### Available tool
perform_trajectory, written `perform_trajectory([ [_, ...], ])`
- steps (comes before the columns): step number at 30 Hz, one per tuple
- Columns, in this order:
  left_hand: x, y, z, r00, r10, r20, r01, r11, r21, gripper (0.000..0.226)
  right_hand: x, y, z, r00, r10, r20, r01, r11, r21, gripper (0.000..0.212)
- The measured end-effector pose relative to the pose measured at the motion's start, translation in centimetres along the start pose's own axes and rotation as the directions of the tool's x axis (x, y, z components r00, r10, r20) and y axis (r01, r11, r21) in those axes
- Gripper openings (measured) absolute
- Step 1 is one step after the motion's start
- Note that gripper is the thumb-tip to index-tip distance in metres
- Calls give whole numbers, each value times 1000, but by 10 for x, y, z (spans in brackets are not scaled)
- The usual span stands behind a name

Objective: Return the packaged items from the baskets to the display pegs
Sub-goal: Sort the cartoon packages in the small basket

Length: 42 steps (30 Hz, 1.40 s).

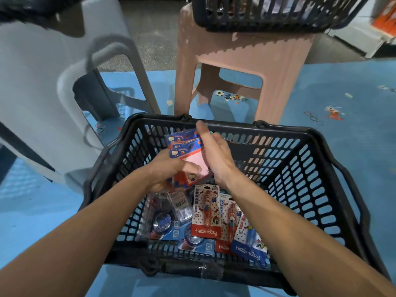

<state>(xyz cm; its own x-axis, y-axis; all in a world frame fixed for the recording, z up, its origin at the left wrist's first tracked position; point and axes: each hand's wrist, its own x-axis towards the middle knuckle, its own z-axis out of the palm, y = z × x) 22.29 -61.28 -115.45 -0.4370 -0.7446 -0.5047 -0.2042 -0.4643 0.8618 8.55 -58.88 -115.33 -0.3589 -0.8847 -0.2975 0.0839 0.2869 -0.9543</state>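
- Head view: left hand grips a stack of packets, thumb on top, fingers beneath.
- Straight-fingered right hand touches the stack's right side.
- Stack hangs over the basket, near its far-left corner.

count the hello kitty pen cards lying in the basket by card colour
red pen cards: 2
blue pen card: 1
total: 3
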Motion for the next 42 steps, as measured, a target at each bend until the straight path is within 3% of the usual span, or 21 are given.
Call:
perform_trajectory([
  [2,-2,2,7,999,41,-11,-41,998,51,32,2,-6,1,995,76,-67,-72,996,58,77],
  [6,-15,8,12,991,85,-102,-74,991,112,43,-8,-24,-1,981,166,-99,-156,982,102,43],
  [11,-52,36,13,984,56,-167,-32,989,141,45,-28,-58,2,984,178,28,-176,983,-57,38],
  [15,-82,73,16,981,51,-185,-31,994,107,48,-47,-104,-1,976,208,58,-213,972,97,23],
  [22,-158,147,30,995,-85,-58,93,984,154,42,-116,-182,-6,949,313,41,-315,928,200,14],
  [27,-213,211,34,958,-287,16,277,936,217,35,-160,-250,-12,928,371,28,-365,893,262,13],
  [30,-239,254,34,947,-315,63,290,924,250,30,-172,-290,-14,951,309,-5,-305,940,153,13],
  [36,-278,324,34,943,-314,109,293,940,174,26,-196,-367,-9,971,229,-64,-223,970,93,21],
  [42,-298,387,38,959,-258,116,229,949,217,28,-208,-432,-24,998,55,-15,-56,997,-56,25],
])
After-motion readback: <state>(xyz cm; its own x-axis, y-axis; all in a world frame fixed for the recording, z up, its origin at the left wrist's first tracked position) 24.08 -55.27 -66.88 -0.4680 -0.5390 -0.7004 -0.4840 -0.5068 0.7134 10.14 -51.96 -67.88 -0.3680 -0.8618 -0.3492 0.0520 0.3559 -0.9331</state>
